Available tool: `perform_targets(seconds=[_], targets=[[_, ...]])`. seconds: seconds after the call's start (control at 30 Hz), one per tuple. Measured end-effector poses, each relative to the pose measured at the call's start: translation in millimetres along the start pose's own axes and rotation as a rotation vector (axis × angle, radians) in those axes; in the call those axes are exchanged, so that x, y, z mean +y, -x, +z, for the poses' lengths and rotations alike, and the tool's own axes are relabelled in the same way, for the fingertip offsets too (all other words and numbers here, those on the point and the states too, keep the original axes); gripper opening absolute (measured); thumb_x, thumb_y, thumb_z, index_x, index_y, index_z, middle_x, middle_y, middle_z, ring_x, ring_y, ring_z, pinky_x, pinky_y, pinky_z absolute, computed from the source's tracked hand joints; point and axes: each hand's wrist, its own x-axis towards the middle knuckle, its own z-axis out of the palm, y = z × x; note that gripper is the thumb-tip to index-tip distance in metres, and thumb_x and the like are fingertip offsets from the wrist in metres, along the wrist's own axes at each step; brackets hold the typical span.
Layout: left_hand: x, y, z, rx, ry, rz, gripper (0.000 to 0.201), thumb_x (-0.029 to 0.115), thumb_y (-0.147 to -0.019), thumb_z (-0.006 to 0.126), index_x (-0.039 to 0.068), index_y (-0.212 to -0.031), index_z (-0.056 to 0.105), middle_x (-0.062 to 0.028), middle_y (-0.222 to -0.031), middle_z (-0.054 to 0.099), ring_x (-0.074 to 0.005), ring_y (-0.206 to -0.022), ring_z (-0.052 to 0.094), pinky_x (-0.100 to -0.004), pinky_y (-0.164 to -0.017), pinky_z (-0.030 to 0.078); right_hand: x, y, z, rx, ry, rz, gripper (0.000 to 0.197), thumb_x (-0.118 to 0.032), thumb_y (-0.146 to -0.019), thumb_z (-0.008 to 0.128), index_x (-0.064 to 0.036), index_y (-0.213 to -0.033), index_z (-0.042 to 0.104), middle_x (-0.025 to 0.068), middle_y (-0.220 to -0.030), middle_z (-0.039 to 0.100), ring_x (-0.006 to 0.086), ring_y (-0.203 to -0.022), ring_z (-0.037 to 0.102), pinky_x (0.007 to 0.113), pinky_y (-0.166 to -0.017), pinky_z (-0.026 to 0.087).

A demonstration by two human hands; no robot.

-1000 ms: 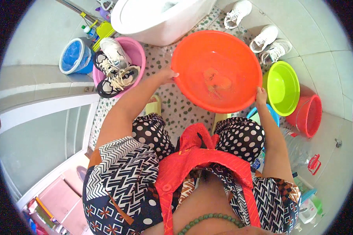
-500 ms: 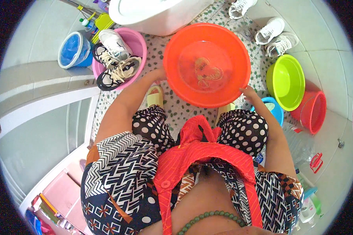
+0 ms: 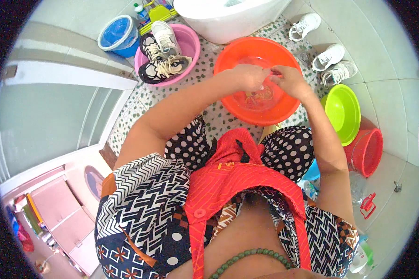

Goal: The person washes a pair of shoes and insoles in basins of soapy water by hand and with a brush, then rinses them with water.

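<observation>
A round orange-red basin (image 3: 233, 104) stands on the floor in front of me, with a golden pattern on its bottom and what looks like water inside. Over the basin, my left hand (image 3: 250, 77) and my right hand (image 3: 291, 82) meet at the fingertips. The fingers of both are curled closed. Whatever may be between them is hidden or too small to name.
At the left, a pink basin (image 3: 194, 52) holds several shoes beside a blue bucket (image 3: 121, 35). The white toilet (image 3: 214, 23) stands beyond. White shoes (image 3: 328, 57), a lime-green basin (image 3: 342, 111) and a red bucket (image 3: 371, 151) line the right wall.
Both hands have left the orange-red basin's rim and come together above its inside. The view has shifted, and the basin appears farther right.
</observation>
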Motion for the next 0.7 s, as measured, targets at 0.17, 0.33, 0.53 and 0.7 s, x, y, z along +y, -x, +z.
perform_targets(seconds=[0.17,0.33,0.53,0.7], targets=[[13,33,7,0.142,0.090,-0.146,0.047,0.025,-0.075,0.061,-0.003,-0.109,0.045,-0.0239,-0.101,0.057,-0.0361,-0.095,0.056,-0.0454,-0.081,0.044,-70,18,17,0.078,0.137,0.060,0.037,-0.017,-0.074,0.060,-0.0002,-0.105,0.052,0.0232,-0.099,0.058,0.0381,-0.094,0.054,0.045,-0.081,0.043],[-2,53,30,0.147,0.071,0.014,0.049,0.025,-0.074,0.063,-0.003,-0.110,0.046,-0.0231,-0.105,0.056,-0.0346,-0.100,0.054,-0.0434,-0.085,0.043,-56,22,56,0.055,0.045,-0.059,0.031,-0.019,-0.074,0.057,0.0024,-0.097,0.055,0.0235,-0.095,0.059,0.0382,-0.089,0.057,0.045,-0.077,0.045],[-33,16,52,0.356,0.043,0.009,0.027,0.016,-0.073,0.061,0.000,-0.095,0.057,-0.0196,-0.099,0.057,-0.0346,-0.096,0.055,-0.0423,-0.080,0.044,-7,-15,70,-0.034,0.009,-0.030,0.029,-0.016,-0.076,0.058,0.0003,-0.099,0.053,0.0225,-0.094,0.060,0.0367,-0.090,0.058,0.044,-0.075,0.046],[-24,14,64,0.317,-0.020,-0.159,0.010,0.006,-0.070,0.055,0.000,-0.077,0.058,-0.0197,-0.081,0.058,-0.0370,-0.083,0.057,-0.0425,-0.073,0.046,-42,9,87,0.097,0.010,0.060,0.013,-0.010,-0.072,0.054,-0.0009,-0.078,0.062,0.0213,-0.080,0.061,0.0367,-0.077,0.060,0.045,-0.067,0.048]])
